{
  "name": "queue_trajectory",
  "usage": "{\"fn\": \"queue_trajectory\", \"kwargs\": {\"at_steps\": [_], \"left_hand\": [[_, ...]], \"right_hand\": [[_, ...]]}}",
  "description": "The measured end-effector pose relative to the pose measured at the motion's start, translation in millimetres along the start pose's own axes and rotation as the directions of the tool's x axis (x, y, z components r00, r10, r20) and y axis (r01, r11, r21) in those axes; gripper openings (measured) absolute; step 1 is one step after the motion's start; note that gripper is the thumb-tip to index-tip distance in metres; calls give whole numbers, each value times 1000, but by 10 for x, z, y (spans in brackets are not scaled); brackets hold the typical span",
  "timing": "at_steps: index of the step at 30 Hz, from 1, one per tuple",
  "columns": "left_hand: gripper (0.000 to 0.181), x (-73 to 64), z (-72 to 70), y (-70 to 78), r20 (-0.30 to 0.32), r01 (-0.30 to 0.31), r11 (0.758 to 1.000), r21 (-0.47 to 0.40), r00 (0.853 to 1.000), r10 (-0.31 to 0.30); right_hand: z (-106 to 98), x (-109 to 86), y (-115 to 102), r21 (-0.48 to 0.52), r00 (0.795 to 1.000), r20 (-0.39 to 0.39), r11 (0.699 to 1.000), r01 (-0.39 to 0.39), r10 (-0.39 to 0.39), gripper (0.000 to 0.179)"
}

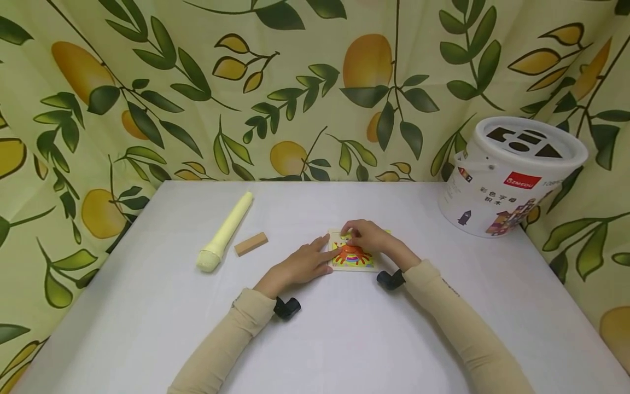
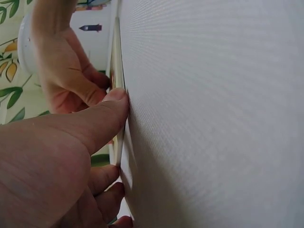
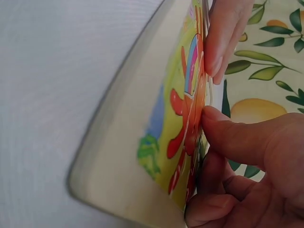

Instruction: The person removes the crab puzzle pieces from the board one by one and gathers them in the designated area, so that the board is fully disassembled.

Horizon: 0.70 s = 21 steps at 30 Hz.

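Note:
A thin wooden puzzle board (image 1: 339,267) with an orange crab picture lies flat on the white table. My left hand (image 1: 306,264) rests at the board's left side, fingers fairly straight; one finger reaches onto the crab picture. In the left wrist view the thumb (image 2: 115,95) touches the board's edge. From the far right, my right hand (image 1: 368,236) bends over the upper part of the crab. Its thumb and curled fingers (image 3: 216,209) pinch at a puzzle piece on the picture, mostly hidden by the hand.
A yellow toy microphone (image 1: 228,227) and a small wooden block (image 1: 251,244) lie to the left. At the back right stands a white bucket (image 1: 492,191) with shaped holes in its lid. A fruit-patterned curtain (image 1: 305,109) hangs behind the table.

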<state>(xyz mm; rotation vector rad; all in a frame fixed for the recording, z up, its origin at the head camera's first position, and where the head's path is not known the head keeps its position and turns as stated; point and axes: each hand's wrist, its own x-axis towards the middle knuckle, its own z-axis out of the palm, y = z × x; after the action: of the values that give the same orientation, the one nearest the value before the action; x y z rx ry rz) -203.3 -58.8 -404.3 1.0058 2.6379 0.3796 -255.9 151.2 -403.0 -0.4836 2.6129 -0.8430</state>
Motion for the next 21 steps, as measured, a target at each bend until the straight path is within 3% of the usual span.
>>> {"fn": "queue_trajectory", "kwargs": {"at_steps": [14,21], "left_hand": [[51,3,8,14,5,15,1000,6,1000,-15],[52,16,6,-4,1,2,1000,22,1000,-2]], "right_hand": [[7,-24,-7,-113,999,-9,993,40,-41,20],[-9,-26,-22,-95,999,-30,995,29,-32,22]]}}
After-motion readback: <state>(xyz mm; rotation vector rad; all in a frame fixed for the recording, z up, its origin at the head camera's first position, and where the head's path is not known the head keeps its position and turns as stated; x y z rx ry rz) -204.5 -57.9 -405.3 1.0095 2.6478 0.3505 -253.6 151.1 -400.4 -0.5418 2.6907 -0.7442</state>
